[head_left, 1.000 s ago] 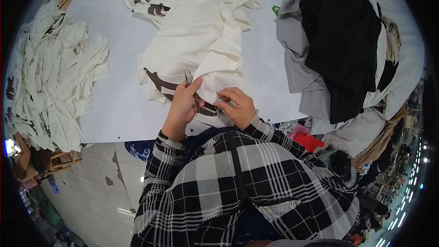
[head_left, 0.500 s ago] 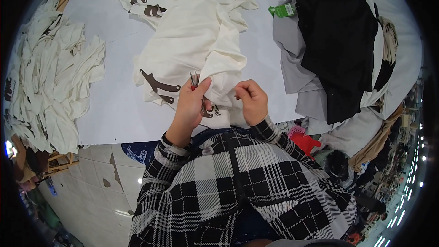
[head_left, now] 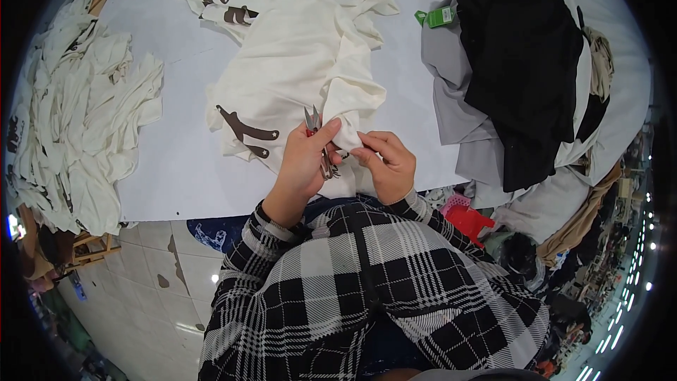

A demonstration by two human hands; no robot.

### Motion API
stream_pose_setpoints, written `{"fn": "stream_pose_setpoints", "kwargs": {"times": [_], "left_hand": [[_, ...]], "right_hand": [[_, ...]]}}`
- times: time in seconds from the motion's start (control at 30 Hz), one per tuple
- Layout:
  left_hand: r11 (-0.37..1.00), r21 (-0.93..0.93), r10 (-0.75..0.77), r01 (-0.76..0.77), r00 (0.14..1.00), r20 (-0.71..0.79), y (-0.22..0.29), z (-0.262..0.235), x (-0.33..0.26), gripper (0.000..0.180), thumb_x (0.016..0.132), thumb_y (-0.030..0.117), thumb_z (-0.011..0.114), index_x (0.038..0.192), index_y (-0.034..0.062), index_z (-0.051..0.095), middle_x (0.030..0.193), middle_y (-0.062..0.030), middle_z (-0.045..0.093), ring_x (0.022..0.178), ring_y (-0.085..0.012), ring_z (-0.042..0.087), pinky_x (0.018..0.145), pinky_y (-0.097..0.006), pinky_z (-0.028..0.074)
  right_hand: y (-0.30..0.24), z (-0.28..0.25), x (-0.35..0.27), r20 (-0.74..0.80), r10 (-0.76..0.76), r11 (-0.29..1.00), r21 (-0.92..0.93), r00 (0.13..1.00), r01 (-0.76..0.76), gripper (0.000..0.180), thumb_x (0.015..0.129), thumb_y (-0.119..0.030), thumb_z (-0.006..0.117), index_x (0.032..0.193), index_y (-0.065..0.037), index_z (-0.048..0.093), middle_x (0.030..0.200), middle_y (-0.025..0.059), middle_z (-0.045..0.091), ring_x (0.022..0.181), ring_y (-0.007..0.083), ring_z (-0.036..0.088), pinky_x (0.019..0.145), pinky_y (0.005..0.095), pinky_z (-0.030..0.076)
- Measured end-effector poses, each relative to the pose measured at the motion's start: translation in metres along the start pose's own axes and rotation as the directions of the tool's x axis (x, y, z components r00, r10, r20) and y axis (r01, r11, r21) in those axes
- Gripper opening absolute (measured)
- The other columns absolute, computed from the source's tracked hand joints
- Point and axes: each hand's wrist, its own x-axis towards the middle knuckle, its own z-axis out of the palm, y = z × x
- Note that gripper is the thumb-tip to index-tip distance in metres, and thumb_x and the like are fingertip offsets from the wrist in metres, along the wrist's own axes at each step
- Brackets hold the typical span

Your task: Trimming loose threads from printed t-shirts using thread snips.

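A cream-white garment with dark brown printed shapes point(head_left: 285, 63) lies spread in front of me, its near part bunched up. My left hand point(head_left: 302, 161) is closed around small thread snips with red on the handle point(head_left: 312, 121), their blades pointing away from me. The same hand's thumb pinches a fold of the garment. My right hand point(head_left: 392, 168) is closed, its thumb and fingertips pinching the lifted edge of the cloth just right of the left hand. Whether a thread lies between those fingertips is too small to tell.
A heap of similar white garments point(head_left: 92, 120) lies at the left. Black cloth point(head_left: 518, 70) rests on grey cloth point(head_left: 451, 92) at the right, beside a green tag-like packet point(head_left: 440, 17). A red plastic piece point(head_left: 467, 221) sits by the near right edge of the white table point(head_left: 183, 176).
My left hand has shifted slightly right with the snips and the fold. My right hand has come left to the cloth edge and pinches it; before, it was apart from it.
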Motion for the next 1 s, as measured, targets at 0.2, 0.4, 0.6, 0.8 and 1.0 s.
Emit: {"fn": "stream_pose_setpoints", "kwargs": {"times": [0.2, 0.4, 0.6, 0.8, 1.0], "left_hand": [[0.987, -0.131, -0.09, 0.09, 0.996, 0.005, 0.001, -0.006, 0.007, 0.013, 0.087, 0.016, 0.057, 0.085, 0.0032, 0.054, 0.067, -0.0025, 0.056, 0.045, -0.008, 0.048, 0.04, -0.02, 0.039], [0.967, -0.217, -0.135, 0.134, 0.991, 0.01, 0.002, -0.01, 0.01, 0.013, 0.087, 0.016, 0.056, 0.087, 0.003, 0.055, 0.067, -0.0011, 0.055, 0.046, -0.0069, 0.047, 0.04, -0.019, 0.038], [0.969, -0.202, -0.139, 0.142, 0.99, 0.028, -0.002, -0.007, 0.009, 0.015, 0.088, 0.016, 0.055, 0.09, 0.0017, 0.055, 0.069, -0.0017, 0.056, 0.047, -0.0065, 0.047, 0.04, -0.018, 0.038], [0.958, -0.236, -0.156, 0.161, 0.987, 0.039, -0.003, -0.01, 0.01, 0.016, 0.088, 0.015, 0.054, 0.094, 0.0003, 0.055, 0.072, -0.0029, 0.058, 0.048, -0.0069, 0.048, 0.04, -0.018, 0.037], [0.995, 0.033, -0.093, 0.094, 0.995, -0.026, 0.0, -0.013, 0.008, 0.018, 0.086, 0.013, 0.056, 0.1, 0.0006, 0.053, 0.078, -0.0065, 0.06, 0.055, -0.0071, 0.051, 0.042, -0.019, 0.038]], "right_hand": [[0.008, -0.014, 0.012, 0.087, 0.348, 0.835, 0.425, 0.934, -0.35, 0.014, 0.08, -0.001, 0.06, 0.094, 0.002, 0.061, 0.074, 0.0027, 0.058, 0.064, 0.0088, 0.054, 0.06, 0.0208, 0.046], [-0.006, -0.017, 0.004, 0.076, 0.323, 0.944, 0.041, 0.943, -0.327, 0.012, 0.082, -0.006, 0.06, 0.09, 0.003, 0.059, 0.072, 0.0024, 0.057, 0.063, 0.0104, 0.054, 0.058, 0.0213, 0.044], [-0.003, -0.018, 0.008, 0.202, 0.112, 0.987, -0.134, 0.973, -0.085, 0.009, 0.083, -0.006, 0.058, 0.085, 0.003, 0.059, 0.077, 0.0034, 0.058, 0.068, 0.0123, 0.055, 0.061, 0.0224, 0.044], [0.009, -0.026, 0.011, 0.328, 0.39, 0.721, 0.473, 0.861, -0.506, 0.015, 0.091, -0.012, 0.048, 0.1, -0.001, 0.053, 0.087, 0.005, 0.056, 0.082, 0.0161, 0.057, 0.068, 0.0278, 0.048], [-0.006, -0.018, 0.01, 0.318, 0.387, 0.533, 0.689, 0.866, -0.491, 0.01, 0.093, -0.009, 0.043, 0.095, 0.0, 0.048, 0.112, 0.0107, 0.046, 0.1, 0.0202, 0.052, 0.088, 0.0341, 0.047]]}}
